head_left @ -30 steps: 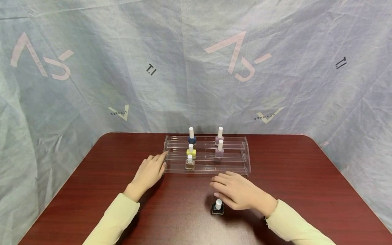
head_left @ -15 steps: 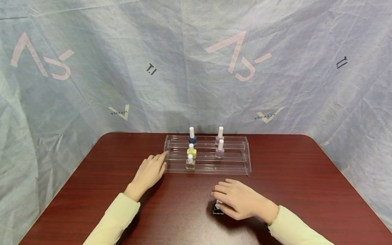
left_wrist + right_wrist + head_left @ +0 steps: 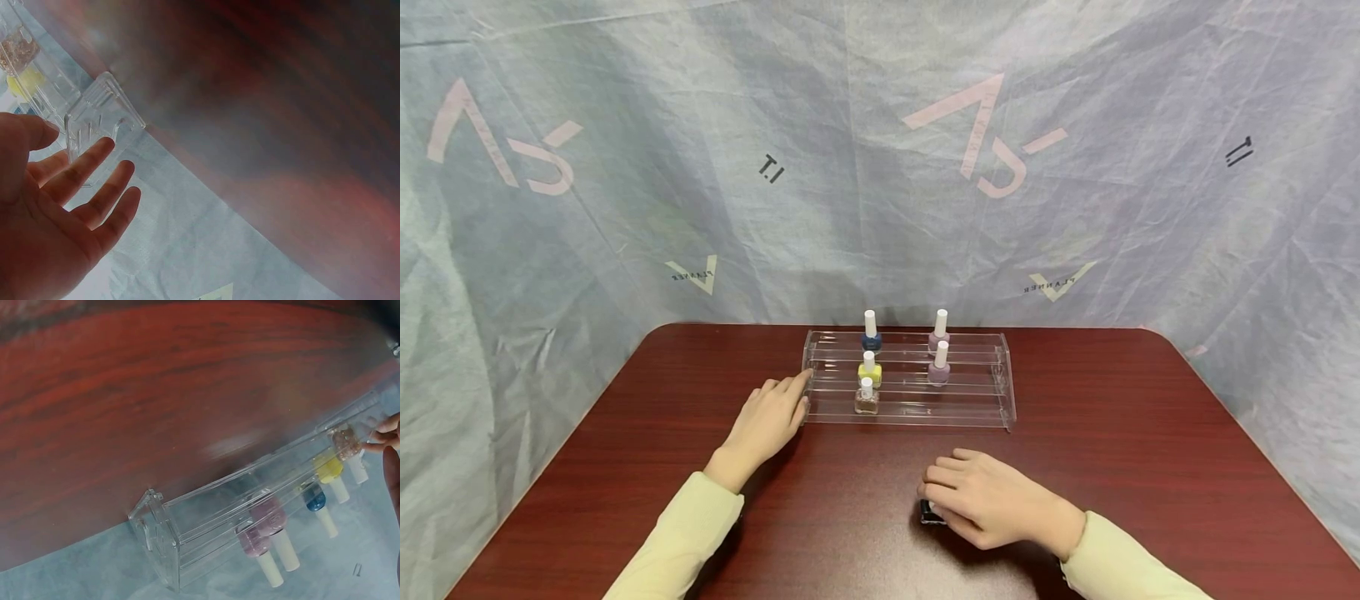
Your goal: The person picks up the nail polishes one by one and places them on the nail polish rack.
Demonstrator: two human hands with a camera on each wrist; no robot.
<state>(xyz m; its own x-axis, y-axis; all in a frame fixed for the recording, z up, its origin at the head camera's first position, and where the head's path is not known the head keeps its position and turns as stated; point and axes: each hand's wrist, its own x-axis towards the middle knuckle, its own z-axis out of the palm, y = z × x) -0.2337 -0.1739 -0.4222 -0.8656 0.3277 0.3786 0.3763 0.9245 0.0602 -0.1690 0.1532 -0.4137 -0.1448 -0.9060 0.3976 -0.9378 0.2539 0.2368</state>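
My right hand (image 3: 981, 498) has its curled fingers and thumb around the white cap of a black nail polish bottle (image 3: 932, 512), which stands on the table. The hand hides most of the cap. With fingers extended, my left hand (image 3: 767, 421) touches the left end of a clear acrylic tiered rack (image 3: 962, 410). The left wrist view has this hand (image 3: 59, 212) spread beside the rack's end panel (image 3: 103, 119). On the rack stand a blue bottle (image 3: 871, 341), a yellow one (image 3: 870, 374), a brownish glitter one (image 3: 867, 402) and two mauve ones (image 3: 938, 373), all white-capped.
A dark red wood-grain table (image 3: 1112, 433) carries the rack near its far edge. Grey-blue cloth (image 3: 850, 167) with printed letters hangs behind and at both sides. The mauve bottles (image 3: 270, 515) show at the rack's near end in the right wrist view.
My right hand has come down and toward me, from above the black nail polish bottle to a grip around its cap. The left hand and the rack have stayed put.
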